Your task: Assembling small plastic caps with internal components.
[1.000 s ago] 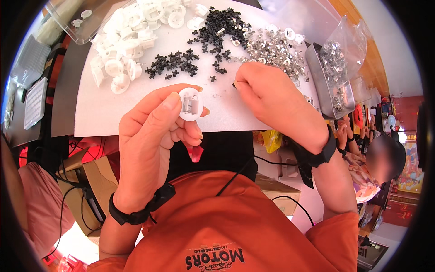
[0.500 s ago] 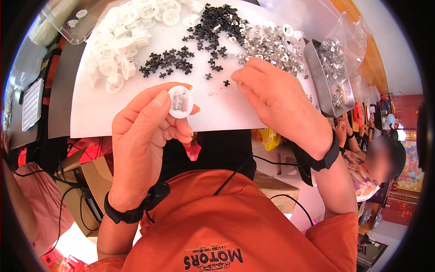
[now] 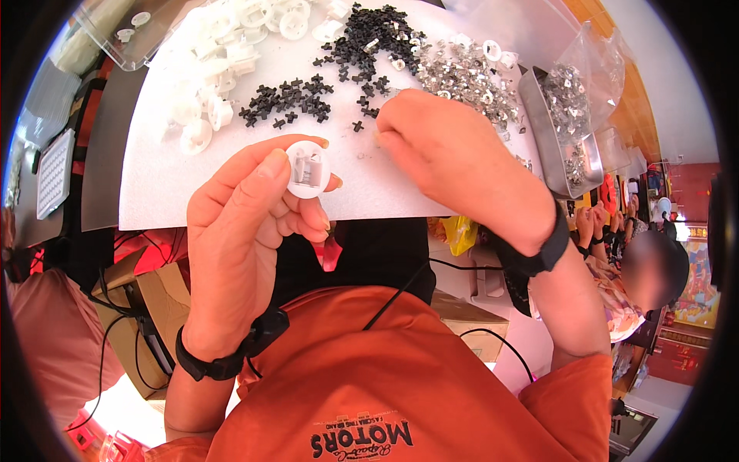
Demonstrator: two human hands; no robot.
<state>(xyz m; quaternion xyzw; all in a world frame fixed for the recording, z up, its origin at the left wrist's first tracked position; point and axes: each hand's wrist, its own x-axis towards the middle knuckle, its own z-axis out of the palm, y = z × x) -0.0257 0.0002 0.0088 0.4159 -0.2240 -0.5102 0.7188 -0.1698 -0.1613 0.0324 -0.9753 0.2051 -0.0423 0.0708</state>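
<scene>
My left hand [image 3: 242, 208] is closed around the rim of a round white plastic housing [image 3: 309, 169], held up above the table's near edge. Its open side faces me, and small metal pieces show in its square recess. To the right, my right hand [image 3: 446, 150] is low over the white sheet, beside the black cross-shaped parts [image 3: 377, 42]. Its fingertips are pinched together; anything between them is hidden. Under and beyond that hand lies a pile of small silvery metal parts [image 3: 469, 85]. A smaller group of black crosses [image 3: 289, 100] lies beyond the held housing.
More white housings [image 3: 223, 61] are heaped at the far left of the white sheet [image 3: 162, 192]. A metal tray [image 3: 573, 165] of silvery parts stands at the right edge, with a clear plastic bag [image 3: 596, 69] behind it. Another person [image 3: 643, 266] sits farther right.
My right hand has moved left and slightly away from me, to where a lone black cross lay; that cross no longer shows. My left hand holds the housing almost still.
</scene>
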